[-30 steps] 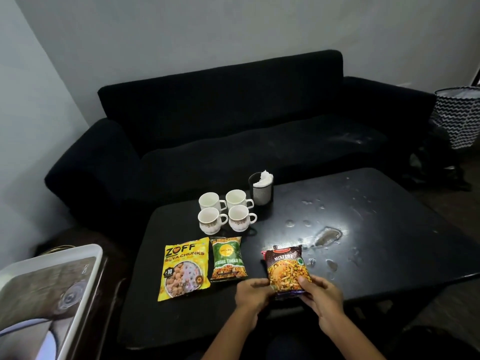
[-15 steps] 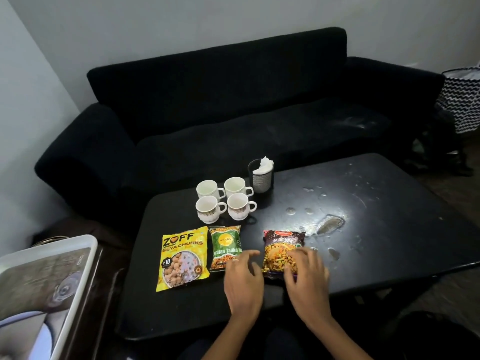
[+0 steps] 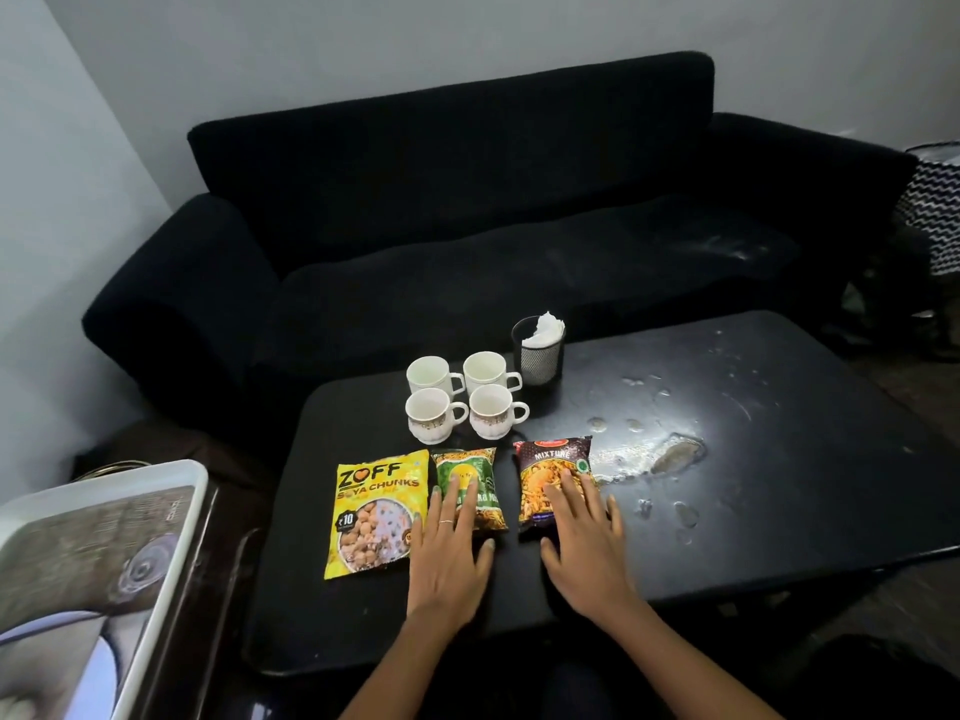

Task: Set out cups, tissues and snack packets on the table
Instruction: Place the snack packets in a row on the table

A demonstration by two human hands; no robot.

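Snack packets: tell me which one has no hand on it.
The yellow Zoff soya chunks packet, leftmost in the row. The left hand lies flat on the green packet, the right hand on the dark Mixture packet.
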